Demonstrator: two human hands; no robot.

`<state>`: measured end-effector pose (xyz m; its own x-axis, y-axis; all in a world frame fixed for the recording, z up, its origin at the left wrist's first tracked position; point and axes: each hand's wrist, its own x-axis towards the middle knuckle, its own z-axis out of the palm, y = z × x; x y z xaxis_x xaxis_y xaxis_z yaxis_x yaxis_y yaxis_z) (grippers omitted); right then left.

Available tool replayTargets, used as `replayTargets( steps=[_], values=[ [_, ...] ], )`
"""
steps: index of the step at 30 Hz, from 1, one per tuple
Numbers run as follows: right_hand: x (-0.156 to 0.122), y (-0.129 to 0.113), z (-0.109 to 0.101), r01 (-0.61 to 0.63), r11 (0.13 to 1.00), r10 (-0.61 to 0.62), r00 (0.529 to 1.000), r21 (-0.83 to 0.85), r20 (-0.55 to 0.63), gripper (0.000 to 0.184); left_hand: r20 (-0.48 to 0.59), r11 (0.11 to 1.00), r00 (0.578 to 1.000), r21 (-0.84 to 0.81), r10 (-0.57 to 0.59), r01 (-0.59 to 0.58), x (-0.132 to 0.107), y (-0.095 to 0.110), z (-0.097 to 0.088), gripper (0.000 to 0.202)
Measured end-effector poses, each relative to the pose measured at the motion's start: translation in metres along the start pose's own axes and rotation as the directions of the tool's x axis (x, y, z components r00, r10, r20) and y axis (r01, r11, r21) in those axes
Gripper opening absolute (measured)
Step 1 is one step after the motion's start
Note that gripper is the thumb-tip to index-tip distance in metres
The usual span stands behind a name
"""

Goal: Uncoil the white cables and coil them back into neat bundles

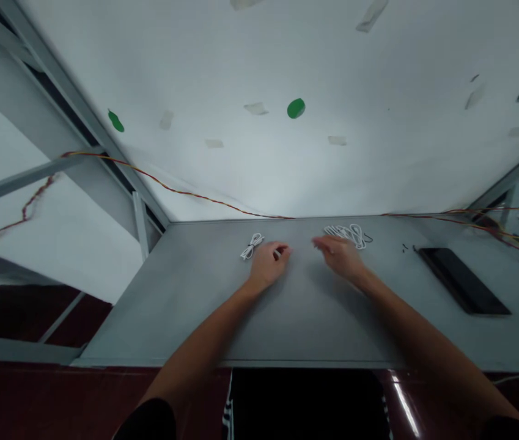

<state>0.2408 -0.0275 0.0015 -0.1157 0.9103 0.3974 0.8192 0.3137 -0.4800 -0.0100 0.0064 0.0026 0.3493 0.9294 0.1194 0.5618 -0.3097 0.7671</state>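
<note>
My left hand (269, 264) is over the middle of the grey table (287, 330), fingers curled and thumb and forefinger brought together in a pinch. Whatever is between those fingertips is too small to make out. Just left of it lies a bundled white cable (252, 245) with a dark tie around its middle. My right hand (340, 256) is a short way to the right, its fingertips bunched toward the left hand and slightly blurred. Behind that hand sits a looser coil of white cable (356, 234), partly hidden, with a thin black tie at its right end.
A flat black tablet-like object (463, 281) lies on the right, beside several tiny black bits (404, 248). Twisted red and yellow wire (186, 193) runs along the white back panel (250, 171). A metal frame (140, 226) borders the table's left side.
</note>
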Motion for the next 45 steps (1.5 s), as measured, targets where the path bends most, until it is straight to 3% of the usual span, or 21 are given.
replayTargets(
  steps=[2, 3, 5, 7, 9, 11, 12, 13, 15, 17, 19, 20, 24, 27, 30, 33, 37, 39, 42, 45],
  values=[
    [0.001, 0.025, -0.025, -0.222, 0.925, 0.212, 0.975, -0.308, -0.066, 0.035, -0.175, 0.938, 0.983, 0.347, 0.058, 0.006, 0.003, -0.003, -0.012, 0.025],
    [0.000, 0.038, -0.037, -0.354, 0.837, 0.349, 0.933, -0.416, -0.092, 0.035, -0.211, 0.880, 0.975, 0.472, 0.063, 0.046, 0.005, -0.005, -0.017, 0.029],
    [-0.004, 0.059, -0.058, -0.543, 0.680, 0.555, 0.820, -0.493, -0.137, 0.028, -0.213, 0.786, 0.977, 0.604, 0.001, 0.130, 0.008, -0.012, -0.027, 0.036],
    [-0.006, 0.070, -0.069, -0.615, 0.625, 0.624, 0.764, -0.481, -0.166, 0.022, -0.173, 0.775, 0.980, 0.605, -0.096, 0.183, 0.012, -0.020, -0.031, 0.033],
    [-0.004, 0.068, -0.069, -0.607, 0.656, 0.583, 0.785, -0.449, -0.209, 0.029, -0.128, 0.863, 0.983, 0.472, -0.134, 0.179, 0.017, -0.027, -0.029, 0.025],
    [0.001, 0.055, -0.057, -0.542, 0.786, 0.487, 0.839, -0.296, -0.244, 0.037, -0.080, 0.978, 0.989, 0.157, -0.125, 0.136, 0.020, -0.030, -0.021, 0.020],
    [0.004, 0.044, -0.048, -0.479, 0.862, 0.434, 0.866, -0.163, -0.248, 0.039, -0.042, 0.991, 0.992, -0.060, -0.121, 0.118, 0.020, -0.029, -0.016, 0.022],
    [0.006, 0.033, -0.037, -0.411, 0.911, 0.407, 0.888, 0.030, -0.213, 0.040, 0.014, 0.951, 0.993, -0.286, -0.119, 0.119, 0.019, -0.028, -0.010, 0.028],
    [0.008, 0.007, -0.012, -0.336, 0.911, 0.358, 0.932, 0.238, -0.056, 0.047, 0.148, 0.757, 0.983, -0.629, -0.105, 0.176, 0.015, -0.023, 0.002, 0.045],
    [0.004, -0.016, 0.012, -0.333, 0.734, 0.252, 0.943, 0.591, 0.218, 0.053, 0.231, 0.586, 0.970, -0.778, -0.070, 0.227, 0.009, -0.017, 0.012, 0.057],
    [-0.001, -0.034, 0.029, -0.370, 0.580, 0.124, 0.921, 0.726, 0.370, 0.051, 0.241, 0.529, 0.969, -0.816, -0.057, 0.234, 0.004, -0.012, 0.018, 0.058],
    [-0.004, -0.039, 0.034, -0.394, 0.525, 0.090, 0.907, 0.754, 0.411, 0.050, 0.216, 0.549, 0.974, -0.807, -0.067, 0.217, 0.002, -0.010, 0.019, 0.055],
    [-0.008, -0.041, 0.040, -0.453, 0.431, 0.095, 0.883, 0.780, 0.459, 0.051, 0.019, 0.784, 0.996, -0.615, -0.087, 0.080, 0.000, -0.007, 0.018, 0.032],
    [-0.008, -0.034, 0.041, -0.430, 0.474, 0.161, 0.900, 0.769, 0.404, 0.054, -0.023, 0.844, 0.998, -0.535, -0.066, 0.044, 0.000, -0.006, 0.014, 0.026],
    [-0.009, -0.033, 0.045, -0.362, 0.595, 0.243, 0.932, 0.718, 0.269, 0.049, 0.021, 0.838, 0.998, -0.542, -0.055, 0.057, -0.001, -0.004, 0.013, 0.030],
    [-0.012, -0.036, 0.048, -0.290, 0.703, 0.264, 0.954, 0.649, 0.140, 0.040, 0.109, 0.788, 0.993, -0.606, -0.053, 0.109, -0.003, -0.002, 0.014, 0.040],
    [-0.014, -0.040, 0.046, -0.206, 0.763, 0.203, 0.976, 0.613, 0.076, 0.036, 0.195, 0.674, 0.977, -0.710, -0.091, 0.204, -0.004, 0.000, 0.015, 0.052],
    [-0.012, -0.042, 0.042, -0.201, 0.745, 0.189, 0.978, 0.636, 0.088, 0.039, 0.228, 0.592, 0.968, -0.768, -0.104, 0.244, -0.003, -0.001, 0.016, 0.054],
    [-0.009, -0.042, 0.036, -0.293, 0.632, 0.195, 0.956, 0.717, 0.218, 0.046, 0.251, 0.529, 0.965, -0.810, -0.078, 0.253, -0.001, -0.004, 0.017, 0.055],
    [-0.007, -0.044, 0.034, -0.374, 0.525, 0.134, 0.924, 0.765, 0.359, 0.046, 0.158, 0.675, 0.986, -0.722, -0.050, 0.150, 0.000, -0.005, 0.017, 0.047]
  ],
)
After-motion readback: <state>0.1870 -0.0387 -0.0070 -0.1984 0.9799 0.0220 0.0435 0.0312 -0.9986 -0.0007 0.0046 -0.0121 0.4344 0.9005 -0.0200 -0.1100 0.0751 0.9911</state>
